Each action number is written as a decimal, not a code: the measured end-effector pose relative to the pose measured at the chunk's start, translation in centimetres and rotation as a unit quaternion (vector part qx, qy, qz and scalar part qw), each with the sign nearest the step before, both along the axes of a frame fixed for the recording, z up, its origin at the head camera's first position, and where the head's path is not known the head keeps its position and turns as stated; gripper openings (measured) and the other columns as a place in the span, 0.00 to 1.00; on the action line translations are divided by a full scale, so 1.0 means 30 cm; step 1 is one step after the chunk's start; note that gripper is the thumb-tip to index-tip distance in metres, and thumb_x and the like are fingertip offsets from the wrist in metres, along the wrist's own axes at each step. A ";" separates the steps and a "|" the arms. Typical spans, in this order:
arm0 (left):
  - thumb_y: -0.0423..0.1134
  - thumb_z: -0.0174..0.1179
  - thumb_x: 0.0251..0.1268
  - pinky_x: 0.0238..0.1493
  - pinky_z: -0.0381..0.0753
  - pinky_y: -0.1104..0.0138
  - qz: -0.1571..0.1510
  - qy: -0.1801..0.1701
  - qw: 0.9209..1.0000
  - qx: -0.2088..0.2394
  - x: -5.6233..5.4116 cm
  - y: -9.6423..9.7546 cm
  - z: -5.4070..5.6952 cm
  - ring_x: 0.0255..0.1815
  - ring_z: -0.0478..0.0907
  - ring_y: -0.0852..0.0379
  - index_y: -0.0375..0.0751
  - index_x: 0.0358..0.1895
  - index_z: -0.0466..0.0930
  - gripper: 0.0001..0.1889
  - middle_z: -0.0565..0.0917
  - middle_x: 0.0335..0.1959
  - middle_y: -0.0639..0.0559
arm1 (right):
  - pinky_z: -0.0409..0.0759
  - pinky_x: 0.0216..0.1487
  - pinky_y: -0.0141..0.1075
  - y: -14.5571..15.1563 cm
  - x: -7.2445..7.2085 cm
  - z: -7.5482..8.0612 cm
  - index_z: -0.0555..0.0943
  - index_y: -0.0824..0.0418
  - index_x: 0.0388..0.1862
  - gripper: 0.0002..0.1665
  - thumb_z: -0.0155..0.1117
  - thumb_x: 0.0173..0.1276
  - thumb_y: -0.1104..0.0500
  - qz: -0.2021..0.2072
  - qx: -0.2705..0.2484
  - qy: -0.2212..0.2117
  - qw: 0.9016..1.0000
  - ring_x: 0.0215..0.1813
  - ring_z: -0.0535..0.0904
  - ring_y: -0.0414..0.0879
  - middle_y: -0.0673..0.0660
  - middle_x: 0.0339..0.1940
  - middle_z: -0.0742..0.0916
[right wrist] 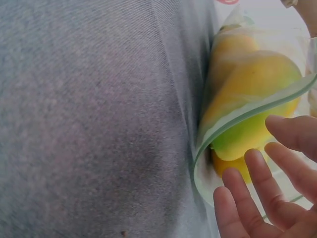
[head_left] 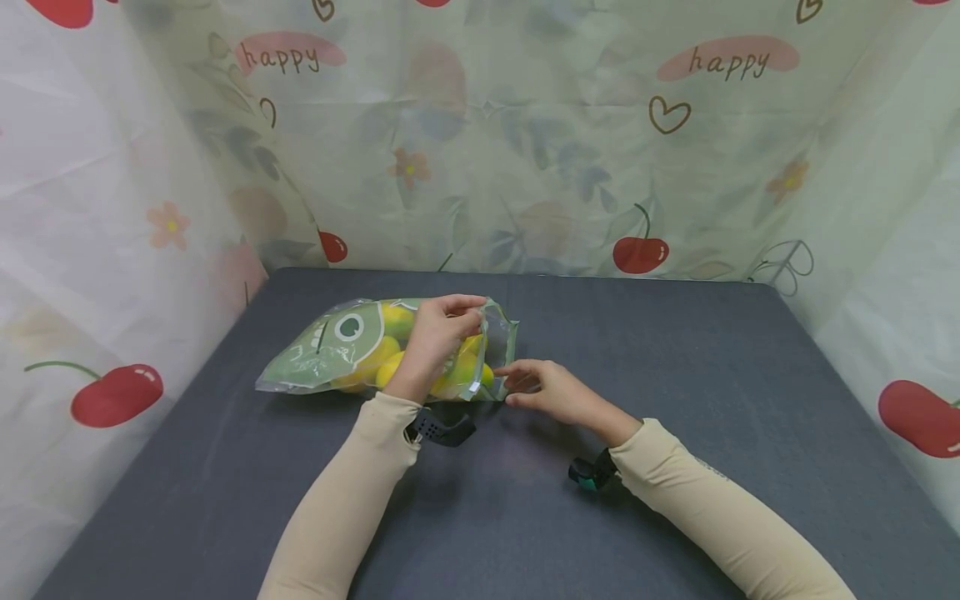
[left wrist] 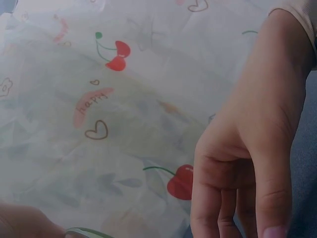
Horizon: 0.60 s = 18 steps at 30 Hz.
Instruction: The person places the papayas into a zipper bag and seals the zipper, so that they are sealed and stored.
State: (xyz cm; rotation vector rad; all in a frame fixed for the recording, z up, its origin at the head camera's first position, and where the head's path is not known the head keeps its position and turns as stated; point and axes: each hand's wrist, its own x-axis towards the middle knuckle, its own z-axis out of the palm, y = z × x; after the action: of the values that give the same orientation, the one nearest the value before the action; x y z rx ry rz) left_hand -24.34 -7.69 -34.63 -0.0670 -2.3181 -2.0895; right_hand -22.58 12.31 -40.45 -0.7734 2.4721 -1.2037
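A clear plastic bag (head_left: 318, 354) with a green cartoon-face print lies on its side on the table, its green-rimmed mouth (right wrist: 247, 111) facing right. Inside sit several yellow-green fruits (right wrist: 257, 84) that look like mangoes. My left hand (head_left: 438, 337) reaches over the bag and pinches the upper edge of the mouth; only a part of this hand (left wrist: 22, 220) shows in the left wrist view. My right hand (head_left: 551, 390) is beside the lower corner of the mouth. In the right wrist view its fingers (right wrist: 267, 183) are spread apart in front of the opening, holding nothing.
Under the bag is a dark grey table (head_left: 675, 358). A pale curtain (head_left: 525, 167) with printed cherries, hearts and words hangs behind it and along both sides. A black strap device (head_left: 442, 427) sits on the left wrist, another (head_left: 592, 471) on the right.
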 end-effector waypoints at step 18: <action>0.30 0.56 0.62 0.45 0.85 0.65 0.003 0.007 1.000 -0.003 -0.007 -0.002 -0.005 0.34 0.81 0.56 0.35 0.51 0.83 0.15 0.81 0.37 0.45 | 0.82 0.51 0.45 0.006 0.038 0.101 0.75 0.62 0.63 0.25 0.63 0.68 0.58 -0.003 -0.065 -0.012 0.998 0.55 0.80 0.55 0.63 0.56 0.81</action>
State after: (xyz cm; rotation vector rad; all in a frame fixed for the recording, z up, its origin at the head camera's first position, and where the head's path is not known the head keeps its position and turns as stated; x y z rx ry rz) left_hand -24.53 -7.75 -34.77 -0.0746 -2.3146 -2.0732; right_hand -21.45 12.47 -37.43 -0.7804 2.3971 -1.3791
